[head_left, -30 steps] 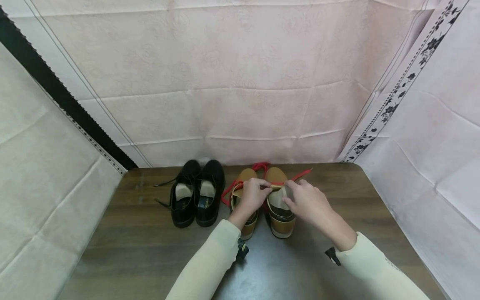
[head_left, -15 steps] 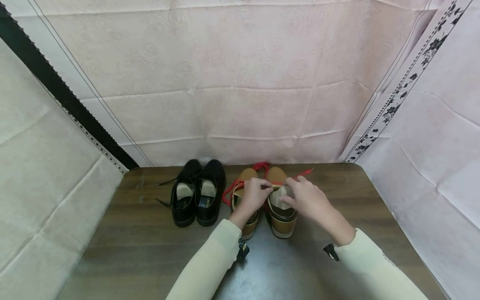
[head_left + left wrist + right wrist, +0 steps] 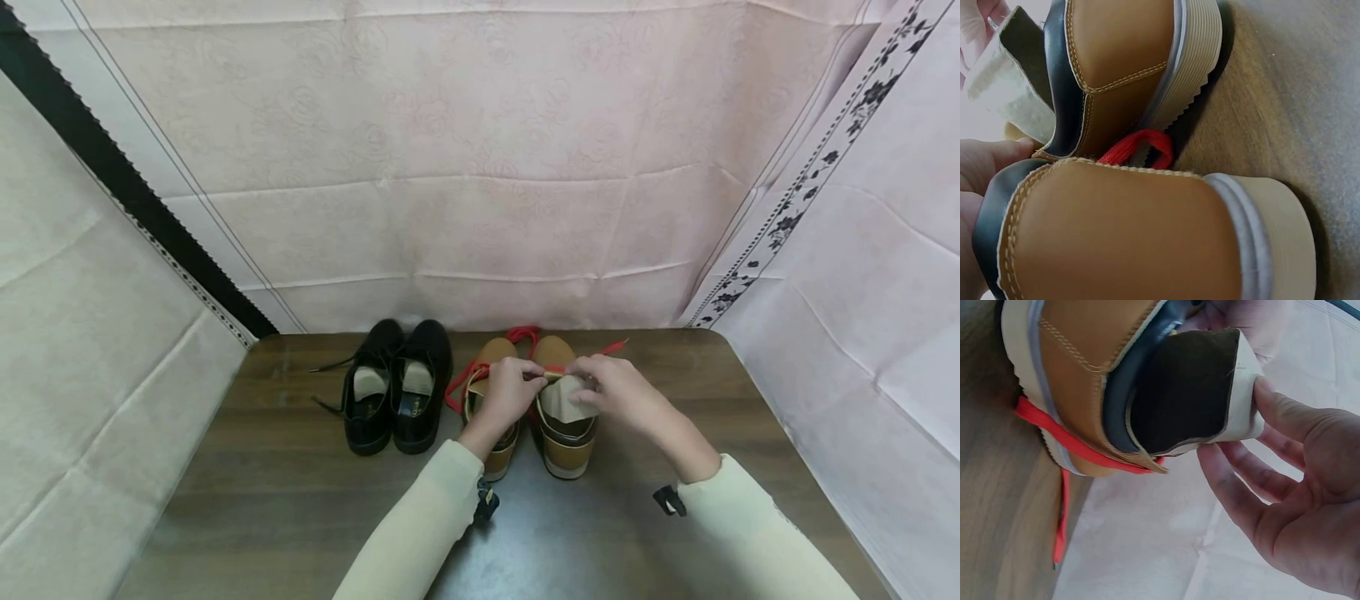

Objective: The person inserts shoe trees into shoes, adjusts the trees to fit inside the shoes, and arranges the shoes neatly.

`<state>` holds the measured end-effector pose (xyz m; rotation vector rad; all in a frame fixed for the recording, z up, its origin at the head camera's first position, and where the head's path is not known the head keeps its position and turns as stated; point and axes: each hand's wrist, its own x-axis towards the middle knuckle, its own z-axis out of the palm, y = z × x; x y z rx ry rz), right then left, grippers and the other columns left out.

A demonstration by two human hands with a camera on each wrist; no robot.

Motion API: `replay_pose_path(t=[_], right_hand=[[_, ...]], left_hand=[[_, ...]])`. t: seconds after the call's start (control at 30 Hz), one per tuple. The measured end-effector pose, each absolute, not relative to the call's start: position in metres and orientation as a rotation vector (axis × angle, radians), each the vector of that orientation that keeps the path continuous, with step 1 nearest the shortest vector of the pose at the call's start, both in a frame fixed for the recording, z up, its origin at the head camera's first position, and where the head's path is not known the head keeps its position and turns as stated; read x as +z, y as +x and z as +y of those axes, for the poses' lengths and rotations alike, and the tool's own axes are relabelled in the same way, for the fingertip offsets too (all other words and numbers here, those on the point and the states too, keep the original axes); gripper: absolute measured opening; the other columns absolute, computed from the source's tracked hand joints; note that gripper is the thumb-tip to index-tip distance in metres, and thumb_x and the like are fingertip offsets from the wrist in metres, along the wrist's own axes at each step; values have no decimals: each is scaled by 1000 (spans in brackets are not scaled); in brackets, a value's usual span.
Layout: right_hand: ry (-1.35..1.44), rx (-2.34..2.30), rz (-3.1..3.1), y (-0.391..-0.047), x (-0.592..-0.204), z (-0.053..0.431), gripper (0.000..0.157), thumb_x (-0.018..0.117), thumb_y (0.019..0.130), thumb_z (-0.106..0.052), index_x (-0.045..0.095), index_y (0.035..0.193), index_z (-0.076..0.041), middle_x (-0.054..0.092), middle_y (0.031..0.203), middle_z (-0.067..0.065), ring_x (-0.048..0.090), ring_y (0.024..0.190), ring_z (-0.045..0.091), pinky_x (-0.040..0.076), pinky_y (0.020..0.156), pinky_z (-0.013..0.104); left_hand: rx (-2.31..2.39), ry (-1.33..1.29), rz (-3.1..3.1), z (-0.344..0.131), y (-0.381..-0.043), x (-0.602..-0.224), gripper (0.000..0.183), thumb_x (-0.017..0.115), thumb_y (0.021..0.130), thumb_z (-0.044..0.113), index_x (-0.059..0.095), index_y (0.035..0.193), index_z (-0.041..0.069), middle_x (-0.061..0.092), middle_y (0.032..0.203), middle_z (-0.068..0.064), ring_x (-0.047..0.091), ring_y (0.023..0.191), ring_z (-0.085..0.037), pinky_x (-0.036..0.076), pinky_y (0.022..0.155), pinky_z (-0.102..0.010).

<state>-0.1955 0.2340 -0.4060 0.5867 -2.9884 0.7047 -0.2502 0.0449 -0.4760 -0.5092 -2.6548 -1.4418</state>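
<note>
A pair of tan shoes with dark collars stands heel toward me in the head view. My right hand [image 3: 618,387] pinches the pale tongue [image 3: 1244,406] of the right tan shoe [image 3: 566,457], thumb on one face and fingers at its edge. The tongue stands raised out of the opening. My left hand [image 3: 510,387] reaches over the left tan shoe [image 3: 498,462] and pinches the inner edge of the right shoe's opening. A red shoelace [image 3: 457,385] runs across both shoes, with one end [image 3: 615,346] lying out to the right; in the right wrist view it passes along the shoe's side.
A pair of black shoes [image 3: 423,417] stands left of the tan pair, with loose black laces [image 3: 330,367] to their left. All of them rest on a brown wooden table [image 3: 300,500]. Pale patterned cloth [image 3: 487,167] hangs behind the table's far edge and at both sides.
My right thumb and fingers have closed in on the tongue, which now stands higher and tips toward the heel. My left hand has stayed in place.
</note>
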Motion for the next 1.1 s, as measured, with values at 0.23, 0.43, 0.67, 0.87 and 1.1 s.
replay_pose_path(t=[0.23,0.43,0.67,0.87,1.1], right_hand=[[563,714,-2970,-199,-417,233,28,82,88,-19,74,113,-8,69,90,-1,60,80,13,52,71,33],[555,718,-2934,-197,-422,229,28,82,88,-20,76,113,-9,67,91,-1,65,82,14,55,70,32],[513,732,-2925,-192,-426,227,30,82,89,-20,76,117,-10,65,90,0,61,81,13,54,70,33],[537,719,-2895,-190,-429,228,30,82,88,-12,75,117,-7,69,92,3,63,83,16,56,72,36],[530,690,-2830,-189,-436,228,27,84,86,-12,76,111,-7,72,93,6,72,84,19,61,73,38]], left_hand=[[-1445,-538,-2650,45,-250,-476,5,80,90,8,84,93,7,81,93,-4,75,89,-18,59,74,-25],[-1437,-518,-2659,46,-251,-477,5,80,90,10,84,93,9,81,93,-4,75,86,-16,58,72,-23],[-1397,-513,-2671,45,-251,-476,5,81,90,12,84,93,10,81,93,-2,75,89,-15,58,75,-22],[-1408,-498,-2678,46,-250,-475,5,81,90,12,85,93,10,81,93,-2,76,90,-16,58,75,-23],[-1424,-487,-2682,46,-251,-476,5,80,91,12,84,93,10,81,93,-3,75,89,-16,58,75,-24]])
